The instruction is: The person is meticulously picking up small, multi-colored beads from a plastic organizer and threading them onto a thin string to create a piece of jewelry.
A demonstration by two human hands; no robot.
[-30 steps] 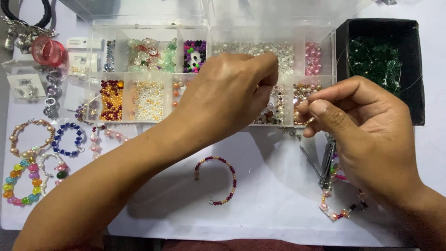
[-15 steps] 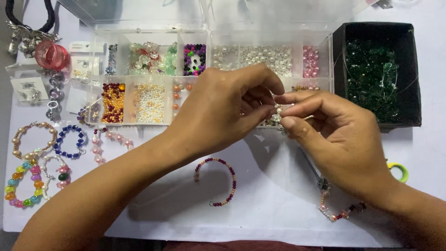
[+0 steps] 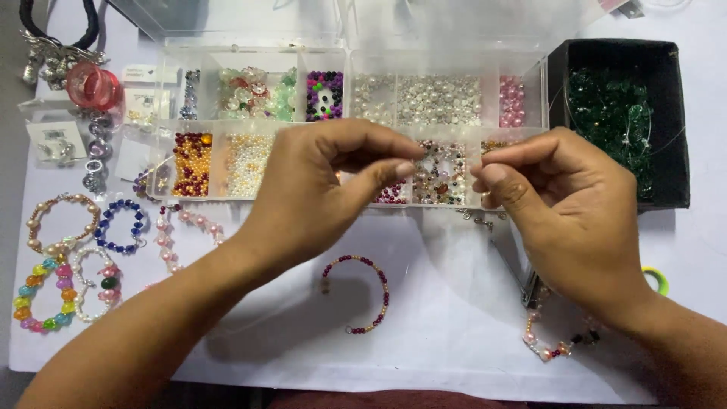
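Observation:
My left hand [image 3: 318, 193] hovers over the front row of a clear bead organiser [image 3: 447, 62], thumb and forefinger pinched. My right hand [image 3: 564, 216] is a short gap to its right, also pinched. A fine wire seems to run between the two pinches, but it is barely visible. On the white sheet below my hands lies a coiled bracelet of dark red and gold beads [image 3: 356, 295]. Under my right wrist are small pliers [image 3: 530, 289] and a pink and white beaded strand [image 3: 551, 347].
A black box of green beads [image 3: 628, 121] stands at the right. At the left lie several finished bracelets: pearl [image 3: 60, 223], blue [image 3: 121, 227], multicolour [image 3: 42, 297]. A red ring-shaped piece [image 3: 95, 85], small packets and a black cord [image 3: 60, 23] sit at the top left.
My hands met over the bead box half a second ago and have drawn apart sideways, the left going left and the right going right. Both stay pinched.

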